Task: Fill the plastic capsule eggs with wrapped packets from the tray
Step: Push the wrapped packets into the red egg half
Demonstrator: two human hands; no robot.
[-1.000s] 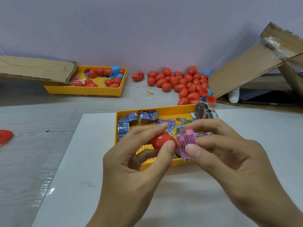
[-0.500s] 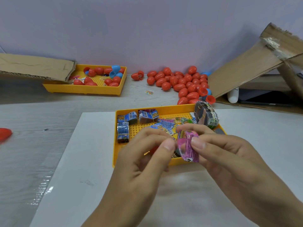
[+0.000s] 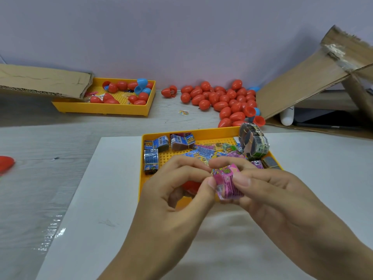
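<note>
A yellow tray point(image 3: 142, 158) on the white mat holds several blue, green and pink wrapped packets point(image 3: 156, 143) and a banded stack of packets point(image 3: 254, 141). Over its front edge my right hand point(image 3: 282, 201) pinches a folded pink packet point(image 3: 227, 183) between thumb and fingers. My left hand point(image 3: 175, 199) touches that packet with its thumb and forefinger tips and keeps a red capsule egg point(image 3: 190, 186) tucked in its curled fingers, mostly hidden.
A heap of red eggs point(image 3: 222, 102) lies at the back by the wall. A second yellow tray point(image 3: 105, 110) with red and blue egg halves sits back left under cardboard point(image 3: 44, 81). A cardboard box flap point(image 3: 310, 77) leans at right. One red egg point(image 3: 6, 162) lies far left.
The red egg has slipped from my left fingertips into the palm. Both hands have come together on the pink packet, which is now folded smaller.
</note>
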